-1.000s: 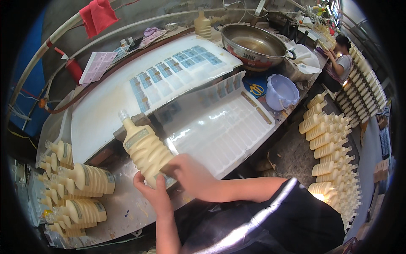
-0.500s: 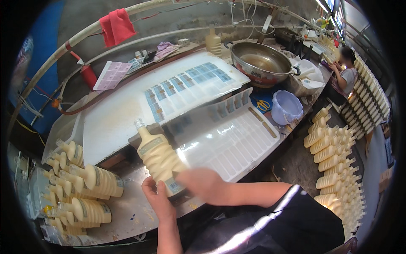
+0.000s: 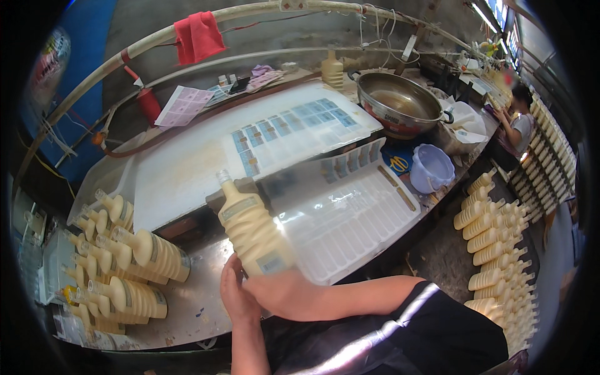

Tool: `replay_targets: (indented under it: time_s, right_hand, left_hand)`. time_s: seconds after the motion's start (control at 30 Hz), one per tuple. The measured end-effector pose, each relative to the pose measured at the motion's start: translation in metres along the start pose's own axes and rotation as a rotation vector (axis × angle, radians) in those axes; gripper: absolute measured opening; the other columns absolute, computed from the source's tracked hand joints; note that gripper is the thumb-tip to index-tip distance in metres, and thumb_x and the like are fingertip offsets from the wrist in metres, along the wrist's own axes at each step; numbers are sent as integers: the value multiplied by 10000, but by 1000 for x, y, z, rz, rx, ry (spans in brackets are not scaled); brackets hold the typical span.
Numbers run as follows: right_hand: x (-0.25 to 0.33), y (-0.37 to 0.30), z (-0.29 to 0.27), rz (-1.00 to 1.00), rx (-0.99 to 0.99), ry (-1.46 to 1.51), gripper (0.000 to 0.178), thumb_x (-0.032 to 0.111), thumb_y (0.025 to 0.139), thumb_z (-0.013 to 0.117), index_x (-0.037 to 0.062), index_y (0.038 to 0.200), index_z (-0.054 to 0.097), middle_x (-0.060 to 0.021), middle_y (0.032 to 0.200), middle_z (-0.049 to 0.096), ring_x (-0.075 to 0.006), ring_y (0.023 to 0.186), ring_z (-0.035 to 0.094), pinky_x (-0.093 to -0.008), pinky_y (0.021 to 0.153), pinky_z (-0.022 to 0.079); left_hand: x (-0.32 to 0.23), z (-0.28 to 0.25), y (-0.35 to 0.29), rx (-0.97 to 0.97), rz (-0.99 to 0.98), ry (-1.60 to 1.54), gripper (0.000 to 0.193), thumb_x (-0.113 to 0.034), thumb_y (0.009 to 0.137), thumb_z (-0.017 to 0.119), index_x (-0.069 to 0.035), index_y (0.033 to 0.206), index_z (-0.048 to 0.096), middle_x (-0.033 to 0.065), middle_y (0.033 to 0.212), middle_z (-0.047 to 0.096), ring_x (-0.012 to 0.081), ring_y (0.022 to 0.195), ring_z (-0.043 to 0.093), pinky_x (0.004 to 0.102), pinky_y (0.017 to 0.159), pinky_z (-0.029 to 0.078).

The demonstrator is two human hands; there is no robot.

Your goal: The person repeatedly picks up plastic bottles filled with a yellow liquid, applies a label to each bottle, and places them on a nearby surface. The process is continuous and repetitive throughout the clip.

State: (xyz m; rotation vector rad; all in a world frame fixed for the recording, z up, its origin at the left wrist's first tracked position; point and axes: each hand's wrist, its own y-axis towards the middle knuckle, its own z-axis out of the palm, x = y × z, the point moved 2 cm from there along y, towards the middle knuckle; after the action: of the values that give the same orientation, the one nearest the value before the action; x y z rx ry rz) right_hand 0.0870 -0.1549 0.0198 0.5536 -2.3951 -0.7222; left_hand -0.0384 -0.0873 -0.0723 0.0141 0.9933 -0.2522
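Observation:
A cream-coloured ribbed bottle (image 3: 253, 230) with a clear threaded neck lies tilted on a dark rest in front of me. Pale labels show on its shoulder and near its base. My left hand (image 3: 239, 299) is at the lower left corner of the bottle, fingers together and curled against its edge. Across the bottle's base reaches my right hand (image 3: 281, 295), smeared by motion, so its fingers are hidden. To the right of the bottle lies a translucent label sheet (image 3: 350, 228) with some labels left at its far edge.
Several similar bottles (image 3: 147, 250) stand at the left. A white board (image 3: 181, 162) carries blue label sheets (image 3: 294, 128). Beyond are a metal basin (image 3: 400, 103) and a lilac bucket (image 3: 432, 169). More bottles (image 3: 490, 250) line the right side, where another person (image 3: 515, 128) works.
My right hand has swept down across the bottle's base toward my left hand. The whole view has shifted slightly, and the bottle keeps its place on the rest.

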Motion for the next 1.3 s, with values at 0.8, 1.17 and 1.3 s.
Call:
replay_targets:
  time_s: [0.8, 1.17, 1.3]
  right_hand:
    - [-52, -46, -16, 621, -277, 359, 332, 87, 991, 578, -13, 1302, 519, -194, 1239, 589, -304, 1140, 605, -369, 982, 482]
    - [-44, -46, -27, -12, -145, 67, 366, -103, 727, 719, 41, 1062, 686, -133, 1109, 734, -298, 913, 727, -355, 761, 578]
    - [-24, -25, -34, -117, -127, -44, 357, -36, 715, 729, 18, 1066, 694, -133, 1095, 718, -286, 959, 718, -389, 776, 568]
  left_hand:
    - [11, 22, -1, -161, 283, 687, 584, -245, 959, 590, 29, 1448, 428, 194, 1346, 495, 306, 1246, 490, 436, 1110, 363]
    - [-3, 26, -8, -120, 186, 501, 548, -167, 935, 678, -3, 1417, 475, 134, 1327, 514, 235, 1250, 497, 395, 1070, 416]
    - [2, 13, -3, -89, 153, 414, 435, -134, 983, 626, -12, 1388, 521, 105, 1282, 574, 190, 1202, 529, 351, 1065, 420]
